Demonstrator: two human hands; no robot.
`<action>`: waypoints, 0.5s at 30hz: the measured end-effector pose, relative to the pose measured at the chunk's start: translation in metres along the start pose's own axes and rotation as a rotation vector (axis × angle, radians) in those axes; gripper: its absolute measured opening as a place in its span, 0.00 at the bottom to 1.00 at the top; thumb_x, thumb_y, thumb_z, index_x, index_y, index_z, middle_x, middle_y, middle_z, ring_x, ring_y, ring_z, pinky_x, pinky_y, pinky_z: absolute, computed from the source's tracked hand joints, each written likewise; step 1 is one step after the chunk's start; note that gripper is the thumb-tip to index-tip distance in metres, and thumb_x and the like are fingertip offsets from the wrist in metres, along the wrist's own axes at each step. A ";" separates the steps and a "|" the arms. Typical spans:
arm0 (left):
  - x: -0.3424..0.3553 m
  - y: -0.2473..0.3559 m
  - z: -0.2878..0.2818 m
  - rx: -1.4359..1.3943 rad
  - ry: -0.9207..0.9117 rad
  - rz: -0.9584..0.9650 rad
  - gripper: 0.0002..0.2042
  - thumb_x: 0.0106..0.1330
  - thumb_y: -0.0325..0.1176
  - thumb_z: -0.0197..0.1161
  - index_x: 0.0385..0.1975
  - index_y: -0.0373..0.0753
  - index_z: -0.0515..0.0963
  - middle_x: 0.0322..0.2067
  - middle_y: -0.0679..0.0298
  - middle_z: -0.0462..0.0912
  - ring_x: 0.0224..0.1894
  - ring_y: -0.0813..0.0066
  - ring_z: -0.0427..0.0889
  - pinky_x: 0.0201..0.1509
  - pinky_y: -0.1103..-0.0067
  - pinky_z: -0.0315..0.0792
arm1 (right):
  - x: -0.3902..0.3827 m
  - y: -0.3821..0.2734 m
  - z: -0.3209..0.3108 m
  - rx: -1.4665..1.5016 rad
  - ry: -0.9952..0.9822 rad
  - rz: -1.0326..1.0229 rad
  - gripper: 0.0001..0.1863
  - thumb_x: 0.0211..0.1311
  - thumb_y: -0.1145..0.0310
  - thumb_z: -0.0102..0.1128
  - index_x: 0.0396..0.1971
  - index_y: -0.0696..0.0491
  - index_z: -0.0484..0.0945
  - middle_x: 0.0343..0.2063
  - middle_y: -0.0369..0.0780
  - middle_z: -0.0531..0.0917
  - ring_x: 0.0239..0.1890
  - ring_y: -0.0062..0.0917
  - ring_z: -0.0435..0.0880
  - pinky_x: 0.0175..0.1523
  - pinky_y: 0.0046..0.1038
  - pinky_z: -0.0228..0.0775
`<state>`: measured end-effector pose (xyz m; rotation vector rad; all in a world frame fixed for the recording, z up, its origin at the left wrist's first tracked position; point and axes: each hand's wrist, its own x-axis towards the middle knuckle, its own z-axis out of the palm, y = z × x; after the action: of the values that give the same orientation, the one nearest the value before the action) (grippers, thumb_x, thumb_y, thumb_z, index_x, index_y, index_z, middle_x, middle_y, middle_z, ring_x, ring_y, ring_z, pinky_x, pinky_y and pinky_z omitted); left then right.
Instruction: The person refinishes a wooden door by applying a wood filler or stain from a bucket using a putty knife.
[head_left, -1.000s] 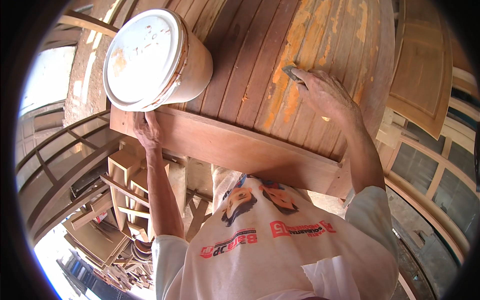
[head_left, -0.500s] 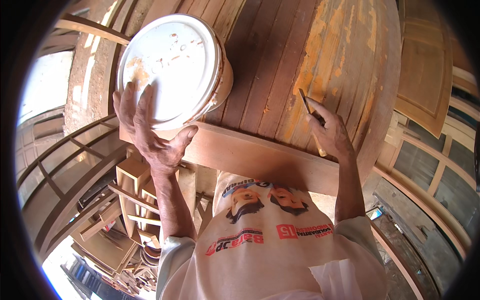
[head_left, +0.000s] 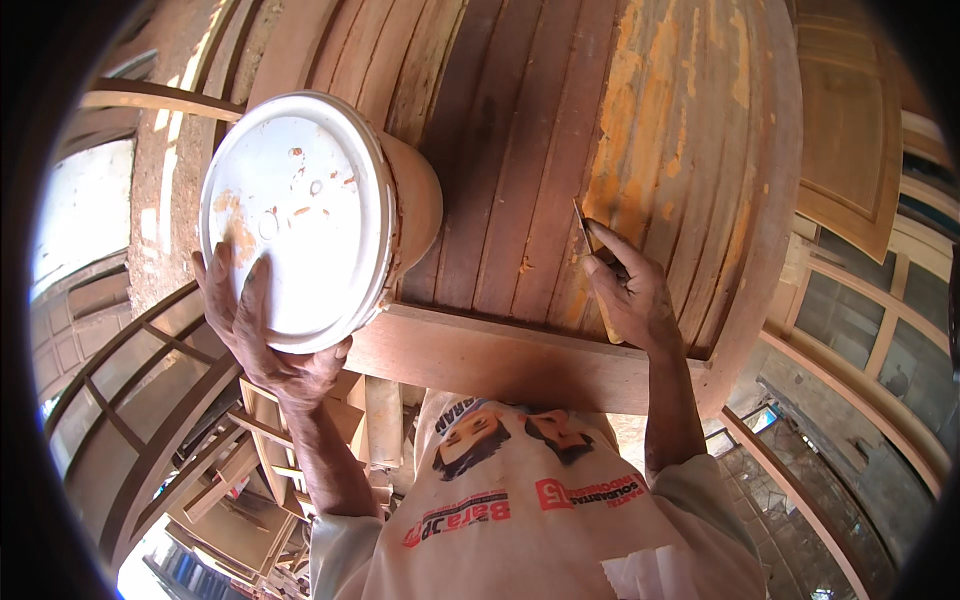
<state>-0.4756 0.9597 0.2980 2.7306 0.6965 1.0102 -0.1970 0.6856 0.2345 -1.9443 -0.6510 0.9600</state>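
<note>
A white round bucket (head_left: 415, 205) stands at the left on a slatted wooden panel (head_left: 500, 180), its white lid (head_left: 320, 240) specked with brown and orange smears. My left hand (head_left: 265, 345) grips the near left edge of the lid, fingers spread over its top and thumb at the rim. Over the panel's near right part, my right hand (head_left: 635, 295) is closed on a thin scraper (head_left: 582, 222); its narrow blade points away and a yellowish handle end shows below the palm. Orange-yellow filler (head_left: 615, 130) is smeared along the slats beyond that hand.
A raised wooden edge board (head_left: 480, 360) borders the near side of the panel. Wooden frames with panes (head_left: 130, 370) curve along the left, with stacked wood pieces below. At the right lean a wooden door panel (head_left: 845, 130) and a paned frame (head_left: 850, 310).
The whole view has shifted, so the bucket and both hands sit lower and further left. My left thumb, apart from the lid before, now lies at its rim. The scraper stays in my right hand.
</note>
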 end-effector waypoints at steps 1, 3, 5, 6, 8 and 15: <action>0.004 -0.008 -0.002 -0.003 -0.014 0.008 0.43 0.57 0.68 0.74 0.65 0.42 0.77 0.73 0.47 0.68 0.76 0.41 0.64 0.80 0.40 0.54 | 0.000 -0.001 -0.001 -0.009 0.005 -0.010 0.23 0.77 0.68 0.61 0.67 0.62 0.76 0.34 0.40 0.84 0.34 0.17 0.80 0.43 0.26 0.76; 0.014 -0.025 -0.004 -0.011 -0.053 0.036 0.44 0.56 0.69 0.75 0.65 0.42 0.78 0.75 0.47 0.67 0.77 0.41 0.64 0.79 0.42 0.56 | -0.001 -0.003 -0.002 -0.028 0.017 -0.033 0.23 0.77 0.69 0.61 0.66 0.62 0.76 0.33 0.40 0.84 0.34 0.17 0.79 0.43 0.26 0.76; 0.026 -0.049 -0.010 -0.066 -0.100 0.076 0.45 0.53 0.68 0.77 0.67 0.44 0.79 0.76 0.47 0.65 0.77 0.42 0.64 0.77 0.47 0.64 | -0.003 0.000 -0.003 -0.023 0.004 -0.039 0.23 0.77 0.69 0.61 0.67 0.62 0.76 0.32 0.39 0.83 0.34 0.17 0.79 0.43 0.26 0.76; 0.031 -0.059 -0.012 -0.114 -0.122 0.059 0.46 0.52 0.69 0.78 0.67 0.44 0.79 0.76 0.47 0.65 0.77 0.43 0.65 0.76 0.47 0.66 | -0.004 0.001 -0.003 -0.022 -0.005 -0.042 0.23 0.77 0.69 0.61 0.67 0.62 0.76 0.32 0.39 0.82 0.34 0.17 0.79 0.42 0.26 0.76; 0.039 -0.078 -0.017 -0.210 -0.161 0.021 0.48 0.49 0.70 0.78 0.68 0.45 0.79 0.75 0.47 0.65 0.77 0.44 0.65 0.75 0.49 0.69 | -0.007 0.000 -0.003 -0.043 -0.030 -0.016 0.24 0.76 0.69 0.61 0.67 0.62 0.76 0.32 0.39 0.83 0.34 0.18 0.79 0.43 0.27 0.76; 0.041 -0.093 -0.034 -0.152 -0.207 -0.024 0.47 0.48 0.66 0.77 0.69 0.49 0.78 0.76 0.52 0.67 0.77 0.50 0.66 0.77 0.53 0.68 | -0.011 -0.006 0.009 -0.020 -0.093 0.008 0.24 0.77 0.68 0.60 0.68 0.61 0.75 0.30 0.36 0.80 0.32 0.17 0.77 0.41 0.26 0.74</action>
<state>-0.5049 1.0607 0.3206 2.6382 0.5903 0.7283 -0.2113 0.6851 0.2404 -1.9303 -0.7088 1.0583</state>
